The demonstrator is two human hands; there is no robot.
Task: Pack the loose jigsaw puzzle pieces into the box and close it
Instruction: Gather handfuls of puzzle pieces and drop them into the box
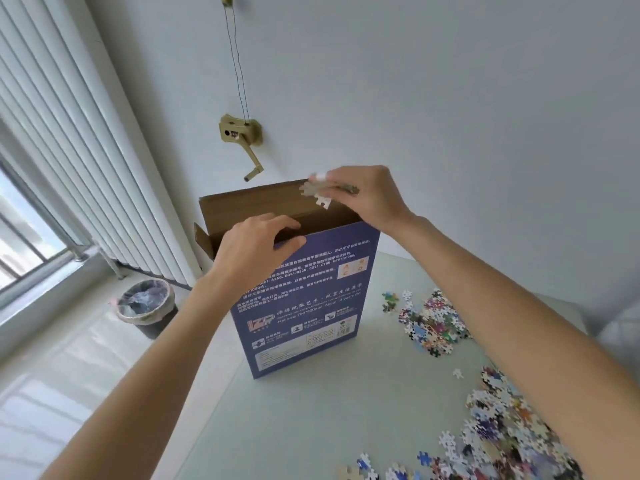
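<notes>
A tall blue puzzle box [308, 306] stands upright on the pale table [329, 410], its brown top flap [256, 206] raised. My left hand [256, 244] grips the box's top front edge, fingers curled over the rim. My right hand [367, 195] hovers above the opening and pinches a small bunch of puzzle pieces [317, 194]; one white piece hangs down from it. Loose puzzle pieces [433, 320] lie in a heap to the right of the box, and a larger pile [498, 434] spreads along the table's near right side.
A lined waste bin [147, 306] stands on the floor left of the table, below the white vertical blinds [69, 150]. On the wall behind the box is a brass crank handle [242, 140] with cords. A window [20, 237] is at far left.
</notes>
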